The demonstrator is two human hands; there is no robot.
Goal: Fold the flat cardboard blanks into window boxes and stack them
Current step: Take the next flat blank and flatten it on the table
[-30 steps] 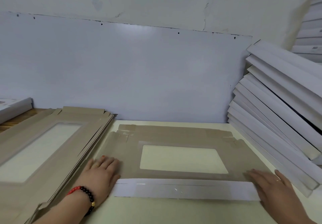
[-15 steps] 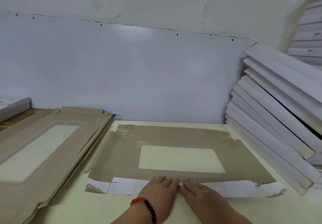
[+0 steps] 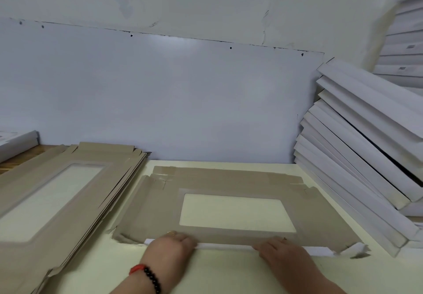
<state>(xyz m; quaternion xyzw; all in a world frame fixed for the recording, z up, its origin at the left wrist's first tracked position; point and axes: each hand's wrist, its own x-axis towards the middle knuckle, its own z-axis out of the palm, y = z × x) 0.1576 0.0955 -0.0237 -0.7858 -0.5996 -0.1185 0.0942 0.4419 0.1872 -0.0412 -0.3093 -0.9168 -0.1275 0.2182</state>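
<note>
Blank point(image 3: 229, 181) between left pile of blanks point(image 3: 59, 193) and right box stack point(image 3: 357, 156).

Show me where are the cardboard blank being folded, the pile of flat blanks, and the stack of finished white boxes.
cardboard blank point(image 3: 229, 184): head view, far brown panel above the window.
pile of flat blanks point(image 3: 75, 200): head view, right border of top sheet.
stack of finished white boxes point(image 3: 366, 156): head view, side of a leaning box.
</note>
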